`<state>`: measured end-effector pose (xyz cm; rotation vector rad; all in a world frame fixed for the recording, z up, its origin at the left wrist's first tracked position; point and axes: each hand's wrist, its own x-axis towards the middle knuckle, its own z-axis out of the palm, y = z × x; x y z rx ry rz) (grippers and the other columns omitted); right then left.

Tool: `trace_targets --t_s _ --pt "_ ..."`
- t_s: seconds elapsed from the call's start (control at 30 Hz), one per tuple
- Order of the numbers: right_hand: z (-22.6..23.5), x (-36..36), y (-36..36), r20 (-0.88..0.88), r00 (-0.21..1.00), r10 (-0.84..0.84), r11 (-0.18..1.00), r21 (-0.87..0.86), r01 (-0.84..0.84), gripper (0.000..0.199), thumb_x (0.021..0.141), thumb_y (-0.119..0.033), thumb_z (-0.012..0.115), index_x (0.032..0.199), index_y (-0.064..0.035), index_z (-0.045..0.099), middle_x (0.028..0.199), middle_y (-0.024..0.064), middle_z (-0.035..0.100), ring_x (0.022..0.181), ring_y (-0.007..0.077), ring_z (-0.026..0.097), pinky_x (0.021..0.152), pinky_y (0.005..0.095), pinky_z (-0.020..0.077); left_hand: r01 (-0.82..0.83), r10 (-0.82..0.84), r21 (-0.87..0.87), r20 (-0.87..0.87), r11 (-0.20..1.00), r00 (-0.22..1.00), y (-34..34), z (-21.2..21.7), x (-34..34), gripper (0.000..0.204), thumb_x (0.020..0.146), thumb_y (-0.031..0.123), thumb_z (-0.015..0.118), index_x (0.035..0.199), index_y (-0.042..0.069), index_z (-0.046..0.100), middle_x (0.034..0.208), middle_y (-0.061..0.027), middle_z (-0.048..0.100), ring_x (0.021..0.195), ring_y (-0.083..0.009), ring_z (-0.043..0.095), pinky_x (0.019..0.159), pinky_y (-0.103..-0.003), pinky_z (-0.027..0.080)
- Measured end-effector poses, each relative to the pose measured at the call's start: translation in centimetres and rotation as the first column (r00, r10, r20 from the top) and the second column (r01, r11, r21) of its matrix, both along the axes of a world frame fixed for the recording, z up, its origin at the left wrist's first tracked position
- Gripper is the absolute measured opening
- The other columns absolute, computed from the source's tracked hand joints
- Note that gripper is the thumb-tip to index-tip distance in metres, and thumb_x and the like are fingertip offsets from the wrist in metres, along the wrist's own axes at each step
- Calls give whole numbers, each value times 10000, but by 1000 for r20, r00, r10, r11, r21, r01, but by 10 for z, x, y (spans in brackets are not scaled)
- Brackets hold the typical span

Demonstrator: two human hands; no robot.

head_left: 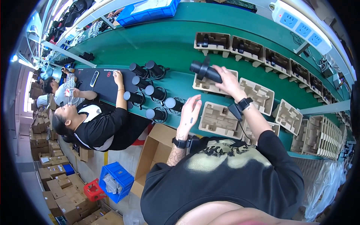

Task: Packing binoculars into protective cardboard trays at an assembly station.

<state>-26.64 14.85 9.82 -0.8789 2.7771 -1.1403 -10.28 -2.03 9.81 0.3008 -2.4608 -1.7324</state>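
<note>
My right hand [228, 81] is closed on one end of a black cylindrical device with a wide collar [204, 70]. The device lies tilted over a beige moulded-pulp tray [206, 87]. My left hand [190, 113] is empty, its fingers stretched out beside another pulp tray [217, 119] on the green bench. Just left of that hand, several black cylinders with grey tops stand on round bases, the closest being a grey-topped cylinder [173, 104]. What these devices are for I cannot tell.
Behind, a row of pulp trays holding black parts [245, 48] runs along the bench. Stacked trays [318, 137] stand at right. A co-worker [99, 120] sits at left by a dark mat [85, 78]. An open carton [157, 148] and a blue crate [117, 182] are below.
</note>
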Motion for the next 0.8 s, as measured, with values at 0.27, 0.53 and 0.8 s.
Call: trace_targets --t_s 0.27,0.53,0.8 --pt "-54 -21 29 131 975 177 915 343 -212 695 677 -80 649 1344 -148 462 1239 190 514 1169 368 474 1014 452 369 -409 301 -308 -342 859 890 -54 -12 36 365 859 129 617 1207 37 554 1122 -134 596 987 -236 601 857 -335 471" --pt "-84 18 -17 173 972 157 893 395 -215 581 750 -372 612 1294 -183 531 1422 263 302 1334 440 237 1096 577 100 -133 214 -580 74 804 974 -81 -26 17 481 792 139 690 1232 67 511 1191 -154 514 1036 -325 549 884 -380 451" --pt "-81 33 -49 66 977 204 965 155 -212 652 754 -377 664 1319 -105 482 1431 253 298 1357 381 246 1106 525 166 -607 426 -384 -459 696 779 -71 37 33 451 809 167 696 1201 68 497 1120 -117 540 1015 -270 552 873 -379 455"
